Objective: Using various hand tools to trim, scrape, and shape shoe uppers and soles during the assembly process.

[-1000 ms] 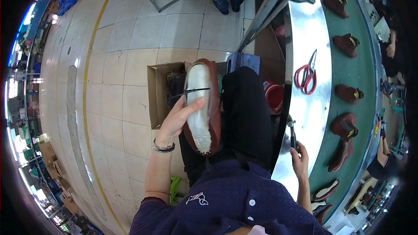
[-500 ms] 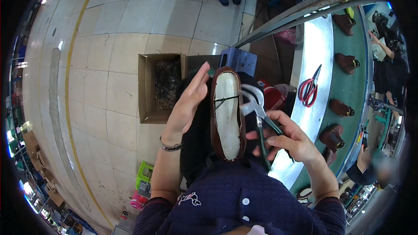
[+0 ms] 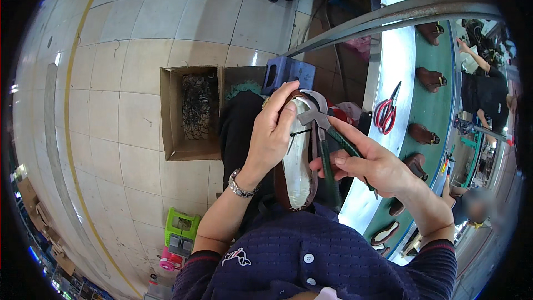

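A: Biggest thing close by?
B: Cardboard box (image 3: 165,114), left of the lap (image 3: 237,125), black strands (image 3: 199,108) inside.
A: Next down?
B: Brown leather shoe (image 3: 298,169), pale underside up, over the lap.
A: Grip?
B: Right hand (image 3: 377,168) holds green-handled pincers (image 3: 315,115), head at the shoe's right edge. Left hand (image 3: 272,133) clasps its far end, thumb near a thin black tie (image 3: 300,133).

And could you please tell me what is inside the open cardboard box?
The cardboard box holds a tangle of thin, dark strands; whatever lies beneath them is covered.
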{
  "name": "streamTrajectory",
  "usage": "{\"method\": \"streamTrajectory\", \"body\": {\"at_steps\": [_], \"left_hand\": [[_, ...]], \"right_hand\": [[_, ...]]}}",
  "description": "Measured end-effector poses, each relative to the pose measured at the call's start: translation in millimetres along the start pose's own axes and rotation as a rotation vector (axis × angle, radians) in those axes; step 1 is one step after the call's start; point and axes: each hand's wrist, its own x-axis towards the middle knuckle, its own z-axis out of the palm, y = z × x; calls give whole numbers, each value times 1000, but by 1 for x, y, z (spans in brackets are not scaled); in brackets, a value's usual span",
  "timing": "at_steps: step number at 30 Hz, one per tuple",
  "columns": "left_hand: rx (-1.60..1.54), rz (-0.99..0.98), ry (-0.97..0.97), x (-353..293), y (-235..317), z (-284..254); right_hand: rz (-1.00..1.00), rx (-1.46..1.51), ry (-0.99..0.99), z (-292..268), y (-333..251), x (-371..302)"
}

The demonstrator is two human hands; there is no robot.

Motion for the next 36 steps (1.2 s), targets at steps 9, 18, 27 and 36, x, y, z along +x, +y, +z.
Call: {"method": "streamTrajectory", "body": {"at_steps": [9, 18, 27, 36], "left_hand": [[-43, 48, 55, -1, -7, 2], [-1, 177, 139, -10, -6, 9], [-398, -123, 113, -11, -8, 3], [36, 8, 142, -9, -10, -4]], "right_hand": [[119, -15, 104, 13, -9, 8], [-298, -673, 259, 18, 43, 13], [-470, -939, 306, 6, 53, 11], [-318, -1211, 215, 8, -11, -22]]}}
